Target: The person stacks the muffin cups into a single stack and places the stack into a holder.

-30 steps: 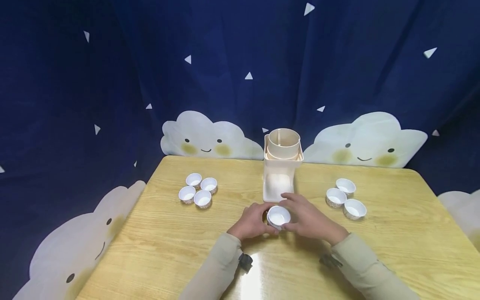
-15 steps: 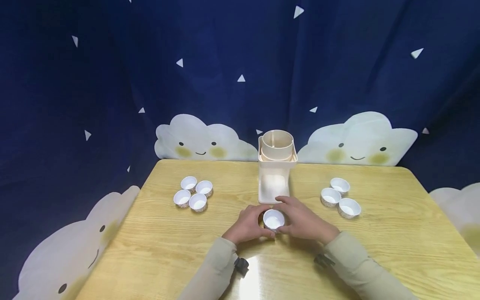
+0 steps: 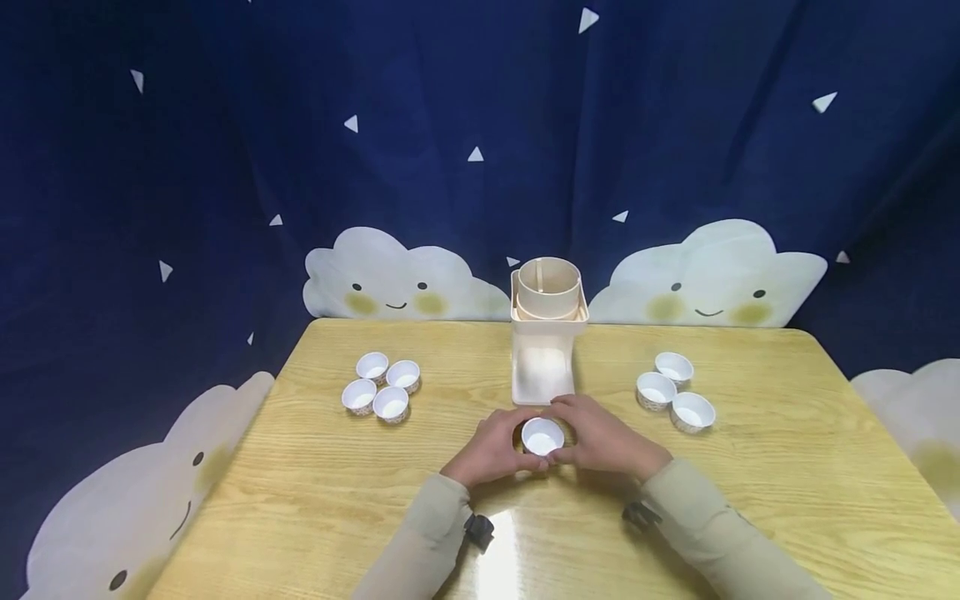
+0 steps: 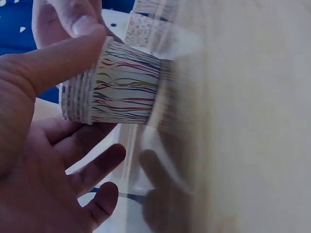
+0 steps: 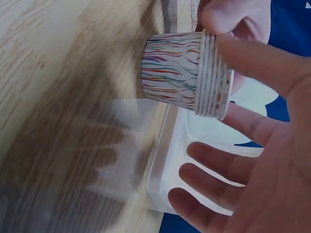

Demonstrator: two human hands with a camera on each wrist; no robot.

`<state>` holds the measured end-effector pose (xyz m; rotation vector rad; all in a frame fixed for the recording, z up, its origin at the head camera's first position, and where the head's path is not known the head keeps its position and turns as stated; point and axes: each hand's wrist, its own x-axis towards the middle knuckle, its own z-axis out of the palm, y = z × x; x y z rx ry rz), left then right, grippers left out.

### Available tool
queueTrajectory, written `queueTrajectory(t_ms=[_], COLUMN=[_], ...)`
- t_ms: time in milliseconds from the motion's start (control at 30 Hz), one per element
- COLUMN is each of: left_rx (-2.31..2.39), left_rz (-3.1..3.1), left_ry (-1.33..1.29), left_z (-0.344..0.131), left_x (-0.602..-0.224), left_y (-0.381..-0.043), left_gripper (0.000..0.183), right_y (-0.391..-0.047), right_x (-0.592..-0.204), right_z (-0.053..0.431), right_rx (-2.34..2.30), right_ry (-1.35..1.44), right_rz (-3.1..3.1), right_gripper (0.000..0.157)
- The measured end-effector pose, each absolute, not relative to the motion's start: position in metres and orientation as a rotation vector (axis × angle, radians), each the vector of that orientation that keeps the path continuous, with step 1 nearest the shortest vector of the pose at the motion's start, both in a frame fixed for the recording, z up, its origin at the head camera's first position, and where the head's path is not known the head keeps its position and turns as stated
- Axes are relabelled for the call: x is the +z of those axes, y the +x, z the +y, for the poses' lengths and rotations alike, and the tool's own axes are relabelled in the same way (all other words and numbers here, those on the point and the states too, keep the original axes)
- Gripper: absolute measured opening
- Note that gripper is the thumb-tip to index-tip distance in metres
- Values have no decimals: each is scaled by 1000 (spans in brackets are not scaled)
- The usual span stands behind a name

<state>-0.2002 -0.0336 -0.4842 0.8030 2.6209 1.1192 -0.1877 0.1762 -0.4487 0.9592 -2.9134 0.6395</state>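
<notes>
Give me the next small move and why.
Probably lift the top cup from the stack: its layered rims suggest nesting, the left hand and right hand grip it, and the right cluster shows three cups, the left cluster four.

Wht cup stack (image 4: 127, 85) w/ multicol. wavy lines, cream stand (image 3: 550, 327), dk-blu curtain (image 3: 420, 167)

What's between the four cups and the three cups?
The head view shows the cream holder there; nearer, left hand and right hand grip a cup stack.
</notes>
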Motion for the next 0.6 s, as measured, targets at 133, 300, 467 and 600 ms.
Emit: queueTrajectory(t_ms=[133,300,467,600], left_rx=[1121,1079,1060,1066], left_rz=[2625,2659,2660,2656], left_ry=[800,768,769,738], left_z=[-34,-34,-34,-34], left_x=[-484,-483,-481,-481], left_y=[-201,-201,-202,-201], left_gripper=[64,62,58,57], right_y=[-190,-189,-184,-178], right_x=[-450,-449,-448,-443], right_z=[177,178,181,187], right_rx=[638,656,689,683], right_ry=[983,1010,992,958], right_rz=[-2909,-2890,-2902,-2952], right_gripper=[50,54,67,70])
